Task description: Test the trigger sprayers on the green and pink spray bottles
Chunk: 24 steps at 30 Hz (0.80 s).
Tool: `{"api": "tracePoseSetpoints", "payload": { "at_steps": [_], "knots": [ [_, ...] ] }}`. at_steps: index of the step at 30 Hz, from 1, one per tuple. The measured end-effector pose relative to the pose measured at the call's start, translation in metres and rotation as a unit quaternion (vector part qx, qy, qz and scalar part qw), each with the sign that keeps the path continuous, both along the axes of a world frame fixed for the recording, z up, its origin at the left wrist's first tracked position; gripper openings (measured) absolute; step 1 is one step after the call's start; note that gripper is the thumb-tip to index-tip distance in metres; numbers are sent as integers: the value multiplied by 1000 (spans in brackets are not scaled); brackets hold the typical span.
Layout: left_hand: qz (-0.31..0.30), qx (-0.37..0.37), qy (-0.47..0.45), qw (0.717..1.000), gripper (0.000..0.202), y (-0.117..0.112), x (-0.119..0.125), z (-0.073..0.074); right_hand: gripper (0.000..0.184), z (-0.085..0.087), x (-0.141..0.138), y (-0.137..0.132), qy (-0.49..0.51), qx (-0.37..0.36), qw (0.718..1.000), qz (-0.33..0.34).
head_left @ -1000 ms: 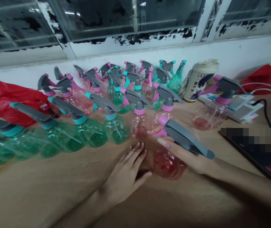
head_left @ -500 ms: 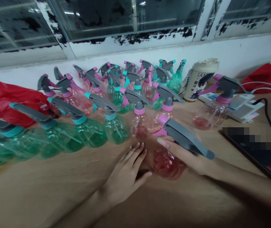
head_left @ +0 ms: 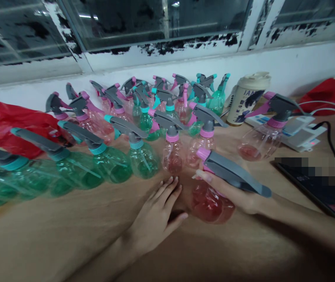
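My right hand [head_left: 235, 192] is wrapped round the neck of a pink spray bottle [head_left: 211, 205] with a grey and pink trigger head. Its thumb and a finger show near the trigger, while the other fingers are hidden behind the head. Flat on the wooden table [head_left: 76, 235] lies my left hand [head_left: 158, 213], fingers stretched out and holding nothing, just left of that bottle. Beyond the hands stand a pink spray bottle [head_left: 173, 156] and a green spray bottle [head_left: 144, 158], both upright and apart from my fingers.
Several green and pink spray bottles crowd the left and back. A paper coffee cup [head_left: 248, 98], another pink bottle [head_left: 260, 143], a white power strip [head_left: 301, 133] with cables and a dark tablet [head_left: 311, 192] are at right. A red plastic bag [head_left: 17, 129] lies at left.
The pink spray bottle in my right hand has shifted slightly right, its head a little lower. My left hand has stayed in place.
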<state>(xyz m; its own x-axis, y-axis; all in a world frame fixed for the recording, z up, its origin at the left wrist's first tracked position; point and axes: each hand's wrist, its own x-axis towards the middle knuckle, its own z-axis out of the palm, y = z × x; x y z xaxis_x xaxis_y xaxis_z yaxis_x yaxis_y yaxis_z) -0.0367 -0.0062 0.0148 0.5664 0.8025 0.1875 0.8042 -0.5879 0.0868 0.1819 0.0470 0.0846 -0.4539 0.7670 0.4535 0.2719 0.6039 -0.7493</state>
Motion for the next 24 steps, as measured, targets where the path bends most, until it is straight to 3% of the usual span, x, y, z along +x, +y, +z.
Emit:
{"api": "tracePoseSetpoints", "payload": {
  "at_steps": [5, 13, 24],
  "knots": [
    [-3, 4, 3, 1000, 60, 0, 0, 0, 24, 4, -2, -4, 18, 29, 999, -27],
    [0, 13, 1, 1000, 60, 0, 1, 1, 17, -1, -5, 0, 56, -11, 998, -19],
    [7, 2, 6, 1000, 60, 0, 1, 1, 17, -4, -2, -3, 4, 13, 998, -59]
  ]
}}
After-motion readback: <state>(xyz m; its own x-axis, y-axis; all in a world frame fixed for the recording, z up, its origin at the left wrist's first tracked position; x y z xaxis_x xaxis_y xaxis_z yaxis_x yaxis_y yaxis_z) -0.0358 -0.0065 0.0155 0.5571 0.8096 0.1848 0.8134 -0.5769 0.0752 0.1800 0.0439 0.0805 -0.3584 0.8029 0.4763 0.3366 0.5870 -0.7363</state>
